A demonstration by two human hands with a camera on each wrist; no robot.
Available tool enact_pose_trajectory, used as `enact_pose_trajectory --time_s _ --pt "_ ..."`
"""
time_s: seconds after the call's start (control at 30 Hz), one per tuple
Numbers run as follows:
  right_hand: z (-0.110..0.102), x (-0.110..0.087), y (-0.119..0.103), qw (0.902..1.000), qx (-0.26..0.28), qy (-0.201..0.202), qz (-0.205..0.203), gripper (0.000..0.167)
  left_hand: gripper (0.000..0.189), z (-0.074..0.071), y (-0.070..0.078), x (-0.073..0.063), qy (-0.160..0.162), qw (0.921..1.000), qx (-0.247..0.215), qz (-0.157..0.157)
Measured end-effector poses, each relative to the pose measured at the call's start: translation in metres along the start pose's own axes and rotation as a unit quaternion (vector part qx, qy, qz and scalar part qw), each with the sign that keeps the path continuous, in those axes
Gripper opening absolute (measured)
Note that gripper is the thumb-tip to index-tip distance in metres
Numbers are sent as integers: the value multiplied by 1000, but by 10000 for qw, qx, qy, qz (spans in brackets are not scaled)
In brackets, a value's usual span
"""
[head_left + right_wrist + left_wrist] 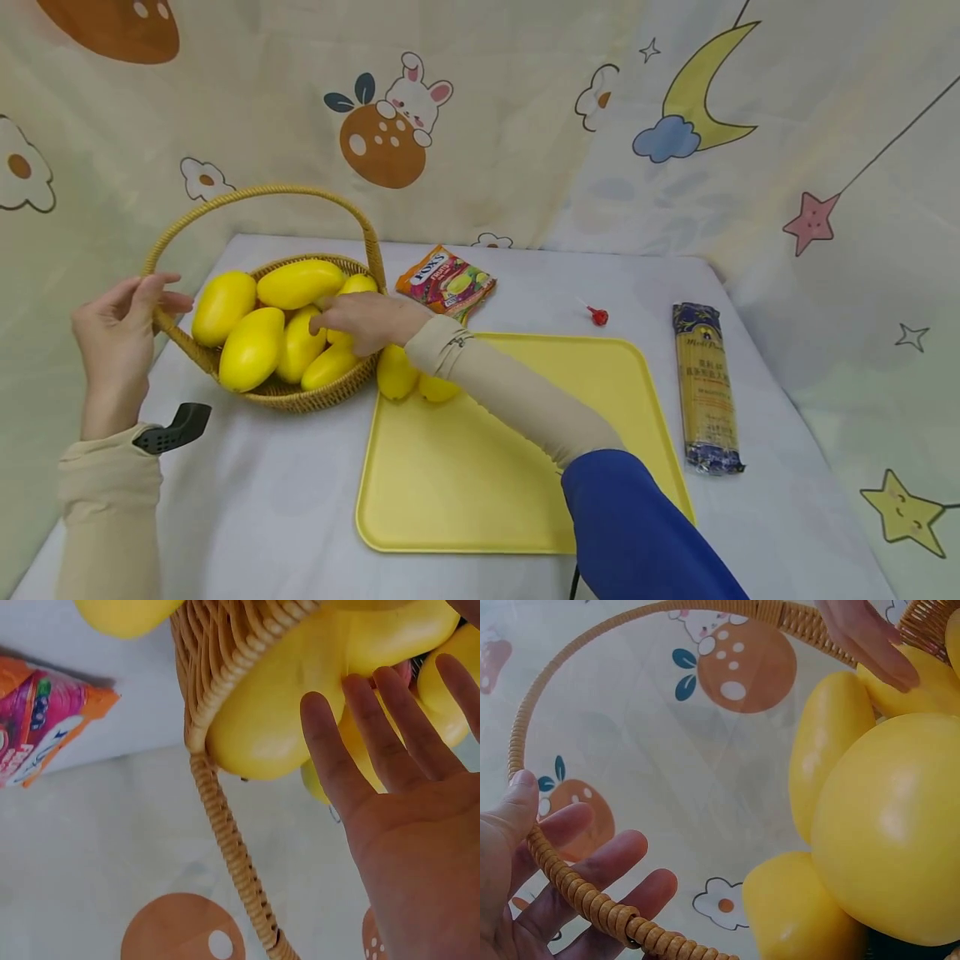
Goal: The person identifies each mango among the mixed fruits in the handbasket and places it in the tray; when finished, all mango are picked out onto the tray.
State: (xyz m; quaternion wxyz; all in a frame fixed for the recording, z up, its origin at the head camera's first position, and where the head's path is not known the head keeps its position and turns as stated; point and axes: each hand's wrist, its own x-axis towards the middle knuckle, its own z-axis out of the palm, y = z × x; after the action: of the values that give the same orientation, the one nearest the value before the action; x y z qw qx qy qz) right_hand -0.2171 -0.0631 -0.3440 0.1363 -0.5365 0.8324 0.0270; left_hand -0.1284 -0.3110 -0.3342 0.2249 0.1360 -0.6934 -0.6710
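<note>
A wicker basket [315, 398] heaped with yellow mangoes [251, 350] stands at the left of the table. My left hand [123, 342] holds its arched handle [604, 911] low on the left side, thumb on one face and fingers behind. Over the right part of the basket reaches my right hand [367, 321], above the fruit. In the right wrist view its fingers [386, 731] are spread and fairly straight by the mangoes, with nothing gripped. Whether the fingertips touch a mango, I cannot tell. Two more yellow fruits [397, 372] lie beside the basket, partly under the right forearm.
A yellow tray [465, 500] lies mid-table under the right arm. Behind it rests a Fox's candy bag [447, 282]. A small red wrapped candy [597, 316] lies farther right, and a pack of pasta [707, 392] lies near the right edge. Printed cloth hangs behind.
</note>
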Motion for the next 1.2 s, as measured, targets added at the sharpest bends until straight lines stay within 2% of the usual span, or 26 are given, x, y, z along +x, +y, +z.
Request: enact_pose_trajectory --time_s 0.13,0.37,0.6,0.83,1.0,1.2 --pt "6 8 -1 9998 -53 -191 -5 53 37 1 0 -1 49 9999 99 -22" --pt "9 16 -9 9991 -345 -231 -75 56 38 0 0 -2 170 9997 158 -18" --pt "14 22 -19 9959 -797 -221 -375 40 38 2 1 -3 174 9998 -62 -60" --pt "12 25 -29 9953 -609 -742 90 40 38 4 0 -3 239 9997 -32 -36" --pt "12 27 -30 9950 -362 -904 222 44 37 3 -1 -3 321 9994 161 -17" --pt "13 25 -26 9940 -124 -1011 405 46 35 4 -1 -2 304 9995 8 -37"
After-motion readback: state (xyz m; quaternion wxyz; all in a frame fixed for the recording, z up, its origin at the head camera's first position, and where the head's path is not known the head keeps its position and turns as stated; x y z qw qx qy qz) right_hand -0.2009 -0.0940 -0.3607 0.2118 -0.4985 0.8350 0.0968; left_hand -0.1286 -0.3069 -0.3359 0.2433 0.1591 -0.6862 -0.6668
